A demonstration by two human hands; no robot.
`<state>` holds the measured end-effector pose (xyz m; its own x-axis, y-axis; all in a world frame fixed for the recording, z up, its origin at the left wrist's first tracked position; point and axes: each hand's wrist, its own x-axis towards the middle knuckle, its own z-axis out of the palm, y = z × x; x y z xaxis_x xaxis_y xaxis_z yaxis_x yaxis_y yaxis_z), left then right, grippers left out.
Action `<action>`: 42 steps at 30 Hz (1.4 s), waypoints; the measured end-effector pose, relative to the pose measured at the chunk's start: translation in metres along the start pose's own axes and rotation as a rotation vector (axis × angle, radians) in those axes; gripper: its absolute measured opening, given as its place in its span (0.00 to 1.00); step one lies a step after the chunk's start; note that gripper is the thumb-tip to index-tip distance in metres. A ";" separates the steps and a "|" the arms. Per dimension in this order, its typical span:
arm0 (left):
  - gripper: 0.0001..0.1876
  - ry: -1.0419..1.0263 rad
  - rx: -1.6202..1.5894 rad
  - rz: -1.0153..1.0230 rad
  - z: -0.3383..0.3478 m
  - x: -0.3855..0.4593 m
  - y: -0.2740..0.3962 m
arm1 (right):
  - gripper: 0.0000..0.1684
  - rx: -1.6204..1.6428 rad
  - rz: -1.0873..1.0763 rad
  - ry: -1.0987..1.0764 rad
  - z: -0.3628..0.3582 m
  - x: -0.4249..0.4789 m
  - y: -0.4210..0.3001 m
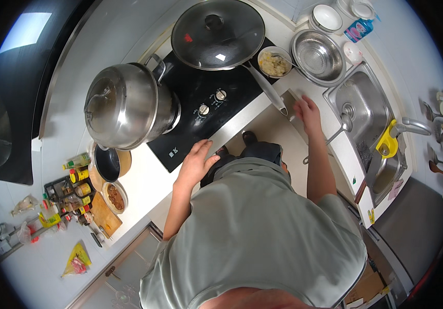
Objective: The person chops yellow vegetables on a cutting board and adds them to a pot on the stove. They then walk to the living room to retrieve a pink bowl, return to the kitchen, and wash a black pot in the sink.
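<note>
My left hand point(197, 160) hovers or rests at the front edge of the black gas hob point(184, 133), its fingers apart and nothing in it. To the right, my right hand point(307, 112) is slightly blurred near the wok's metal handle point(269, 90), with nothing visible in it. A dark domed lid point(221, 42) covers the wok on the hob's far burner. On the other burner stands a large steel pot point(125, 106) under a domed steel lid. Beside the wok, a white bowl point(273, 63) holds yellowish food and a spoon.
Steel basins point(318, 56) stand beside the double sink point(366, 96); a ladle point(343, 125) lies across its front rim. At the left are a dark inner pot point(107, 164), a bowl of brown food point(116, 197), a wooden cutting board point(105, 216) and a rack of condiment bottles point(69, 189).
</note>
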<state>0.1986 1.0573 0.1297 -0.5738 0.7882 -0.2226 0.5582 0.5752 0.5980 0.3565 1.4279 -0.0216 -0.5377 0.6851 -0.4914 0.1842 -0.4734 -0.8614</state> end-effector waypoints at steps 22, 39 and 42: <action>0.27 0.317 -0.142 -0.422 0.019 -0.111 -0.039 | 0.22 0.514 0.063 -0.095 0.094 0.043 0.005; 0.27 0.346 -0.214 -0.487 0.018 -0.283 -0.166 | 0.30 0.021 0.448 -0.572 0.227 -0.202 0.121; 0.27 0.425 -0.201 -0.594 0.027 -0.332 -0.184 | 0.30 -0.034 0.517 -0.731 0.294 -0.233 0.145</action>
<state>0.3025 0.6958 0.0723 -0.9483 0.1829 -0.2594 -0.0132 0.7938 0.6080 0.2661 1.0367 0.0057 -0.7683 -0.1390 -0.6248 0.5672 -0.6003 -0.5639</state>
